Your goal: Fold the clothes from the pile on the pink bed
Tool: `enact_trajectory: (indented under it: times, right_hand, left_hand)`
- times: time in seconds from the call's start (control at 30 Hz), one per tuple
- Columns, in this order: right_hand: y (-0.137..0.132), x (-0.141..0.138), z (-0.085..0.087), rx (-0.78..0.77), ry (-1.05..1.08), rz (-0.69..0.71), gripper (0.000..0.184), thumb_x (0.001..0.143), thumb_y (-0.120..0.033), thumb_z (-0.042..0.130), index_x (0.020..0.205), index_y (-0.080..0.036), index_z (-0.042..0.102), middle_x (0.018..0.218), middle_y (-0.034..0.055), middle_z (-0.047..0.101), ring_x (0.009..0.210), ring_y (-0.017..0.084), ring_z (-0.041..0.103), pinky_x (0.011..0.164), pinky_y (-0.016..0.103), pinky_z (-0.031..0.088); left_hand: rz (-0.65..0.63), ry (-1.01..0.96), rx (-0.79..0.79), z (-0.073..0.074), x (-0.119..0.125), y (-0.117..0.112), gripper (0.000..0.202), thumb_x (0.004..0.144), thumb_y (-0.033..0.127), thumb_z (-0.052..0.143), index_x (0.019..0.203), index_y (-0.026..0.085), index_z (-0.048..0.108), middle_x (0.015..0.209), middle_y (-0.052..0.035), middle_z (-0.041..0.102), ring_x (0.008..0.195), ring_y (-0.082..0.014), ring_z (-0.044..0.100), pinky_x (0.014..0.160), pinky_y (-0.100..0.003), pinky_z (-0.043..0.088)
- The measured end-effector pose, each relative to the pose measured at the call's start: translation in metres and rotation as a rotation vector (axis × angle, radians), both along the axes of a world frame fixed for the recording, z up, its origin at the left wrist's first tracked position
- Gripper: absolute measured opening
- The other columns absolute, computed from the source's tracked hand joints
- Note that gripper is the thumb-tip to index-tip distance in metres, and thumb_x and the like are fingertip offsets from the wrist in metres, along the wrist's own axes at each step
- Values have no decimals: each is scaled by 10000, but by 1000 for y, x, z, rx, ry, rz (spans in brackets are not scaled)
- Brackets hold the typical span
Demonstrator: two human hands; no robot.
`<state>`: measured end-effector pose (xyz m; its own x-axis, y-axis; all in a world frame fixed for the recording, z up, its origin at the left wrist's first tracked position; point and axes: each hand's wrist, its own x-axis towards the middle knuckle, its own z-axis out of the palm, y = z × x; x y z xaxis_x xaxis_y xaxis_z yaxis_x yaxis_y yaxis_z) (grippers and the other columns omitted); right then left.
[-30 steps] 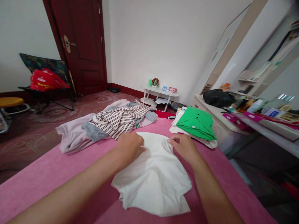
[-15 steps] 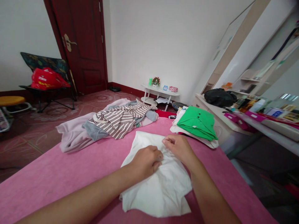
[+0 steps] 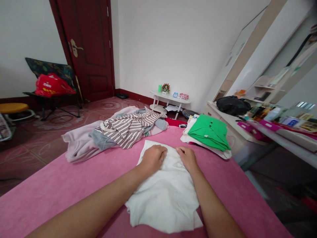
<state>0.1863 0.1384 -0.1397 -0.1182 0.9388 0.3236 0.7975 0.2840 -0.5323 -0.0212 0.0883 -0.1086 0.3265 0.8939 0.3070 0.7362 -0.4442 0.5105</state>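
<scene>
A white garment point(image 3: 165, 195), partly folded and wrinkled, lies on the pink bed cover point(image 3: 91, 185) right in front of me. My left hand point(image 3: 153, 158) rests on its upper left part, fingers curled and closed on the cloth. At the upper right edge of the garment, my right hand point(image 3: 187, 157) is closed too, thumb and fingers pinching the fabric. The undersides of both hands are hidden. The lower end of the garment spreads loosely towards me, between my forearms.
Beyond my left hand lies a loose heap with a striped shirt point(image 3: 126, 129) and a pale pink garment point(image 3: 79, 140). A folded green shirt point(image 3: 209, 130) tops a stack to the right. A cluttered dresser point(image 3: 247, 129) stands along the right, a small white table point(image 3: 170, 97) by the wall.
My left hand has slid forward and a little left over the white garment. My right hand has shifted slightly, and the cloth between them lies flatter.
</scene>
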Motion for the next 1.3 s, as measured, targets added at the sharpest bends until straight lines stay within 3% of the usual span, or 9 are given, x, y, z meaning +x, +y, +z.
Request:
enact_trajectory:
  times: [0.1, 0.23, 0.4, 0.57, 0.73, 0.83, 1.03, 1.13, 1.3]
  right_hand:
    - [-3, 1, 3, 129, 23, -39, 248, 815, -311, 497, 920, -180, 679, 1000, 77, 692, 936, 213, 612, 873, 327, 446]
    - [-13, -11, 15, 218, 61, 28, 346, 859, -328, 455, 1095, -153, 636, 1162, 109, 632, 1109, 214, 549, 990, 341, 383]
    - [-26, -34, 13, -48, -119, 278, 538, 913, -466, 355, 1392, -221, 373, 1428, 73, 410, 1323, 209, 349, 1097, 417, 244]
    - [-28, -32, 4, -176, -266, 233, 606, 916, -540, 279, 1442, -240, 260, 1512, 59, 239, 1398, 213, 167, 1127, 490, 96]
    - [-28, -32, 10, -84, -191, 219, 535, 896, -453, 396, 1364, -195, 419, 1431, 98, 401, 1331, 227, 332, 1104, 443, 204]
    - [-38, -41, 30, 13, -52, 196, 341, 849, -317, 472, 1112, -165, 626, 1187, 103, 619, 1106, 215, 547, 974, 357, 378]
    - [-115, -77, 80, -125, -128, 311, 134, 768, -348, 616, 812, -225, 644, 862, -1, 669, 786, 157, 592, 695, 250, 399]
    - [-154, -92, 77, -285, -373, 406, 329, 626, -411, 760, 886, -246, 645, 946, 5, 659, 864, 196, 585, 739, 271, 381]
    - [-179, -104, 52, -422, -534, 428, 170, 760, -242, 679, 920, -201, 637, 965, 36, 659, 934, 191, 585, 790, 266, 375]
  left_hand:
    - [-21, 75, 159, -10, 0, 5, 260, 863, 303, 482, 1047, 238, 653, 1174, -82, 589, 1135, -246, 479, 989, -414, 340]
    - [-26, 159, 176, -19, -1, 3, 397, 875, 374, 461, 1254, 273, 526, 1424, -72, 394, 1338, -284, 273, 1094, -522, 163]
    - [-42, 204, 90, -21, -5, 2, 585, 848, 552, 429, 1368, 287, 388, 1463, -74, 347, 1354, -328, 250, 1084, -589, 127]
    - [-99, 209, -5, -19, -9, 2, 943, 624, 818, 464, 1397, 292, 347, 1506, -83, 257, 1370, -392, 164, 1063, -644, 88]
    - [-121, 216, -44, -19, -11, 4, 996, 610, 848, 425, 1426, 295, 285, 1526, -89, 189, 1383, -389, 106, 1063, -646, 43]
    - [-215, 220, -134, -14, -19, 10, 858, 739, 801, 281, 1448, 324, 207, 1541, -61, 130, 1396, -355, 80, 1077, -611, 36]
    - [-359, 236, -297, -9, -34, 25, 642, 896, 624, 88, 1450, 321, 206, 1550, -15, 55, 1411, -292, -17, 1095, -554, -4]
    - [-342, 235, -292, -12, -32, 27, 656, 883, 651, 114, 1447, 330, 208, 1550, -3, 46, 1411, -292, -26, 1092, -557, -14]
    - [-316, 236, -312, -12, -27, 27, 744, 828, 728, 120, 1441, 324, 236, 1549, -13, 53, 1408, -317, -10, 1084, -572, -18]
